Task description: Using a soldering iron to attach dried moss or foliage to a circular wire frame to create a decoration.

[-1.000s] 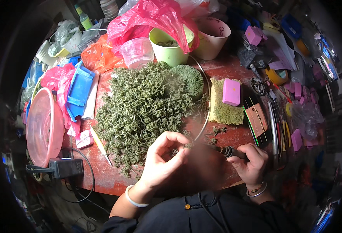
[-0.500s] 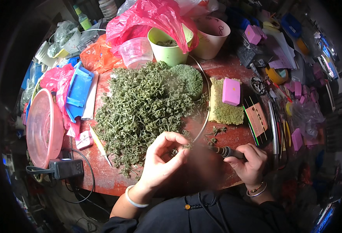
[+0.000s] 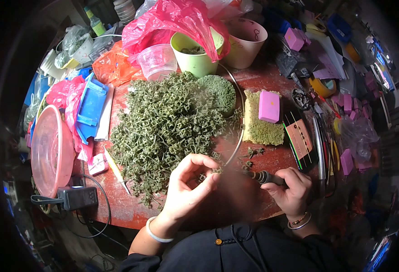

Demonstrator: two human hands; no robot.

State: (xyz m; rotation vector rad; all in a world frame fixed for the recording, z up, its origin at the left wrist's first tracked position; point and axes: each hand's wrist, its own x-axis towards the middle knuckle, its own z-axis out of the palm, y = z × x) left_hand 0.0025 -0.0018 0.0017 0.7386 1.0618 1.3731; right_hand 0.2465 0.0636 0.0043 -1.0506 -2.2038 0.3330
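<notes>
My left hand (image 3: pixel 187 188) pinches a small grey-green piece (image 3: pixel 218 169) between thumb and forefinger; blur and the fingers hide most of its shape. My right hand (image 3: pixel 292 188) is wrapped round a dark cylindrical handpiece (image 3: pixel 268 177), its front end pointing left toward that piece. A hazy brownish blur lies between the hands and covers the handpiece's tip. Beyond my left hand spreads a big heap of small grey-green pieces (image 3: pixel 168 122) with square openings and thin stems. A thin pale tube (image 3: pixel 243 124) curves down from the pots toward my left fingers.
A yellow-green sponge-like block (image 3: pixel 263 131) bears a pink block (image 3: pixel 269 106). A dark flat case (image 3: pixel 300 143) and slim tools (image 3: pixel 319 140) lie right. Behind stand a green pot (image 3: pixel 198 61) and a white pot (image 3: pixel 247 45). At left are a pink basin (image 3: pixel 50 154) and black adapter (image 3: pixel 79 198).
Both hands keep nearly the same place and grip. The surroundings have shifted very slightly in the view; nothing was taken up or let go.
</notes>
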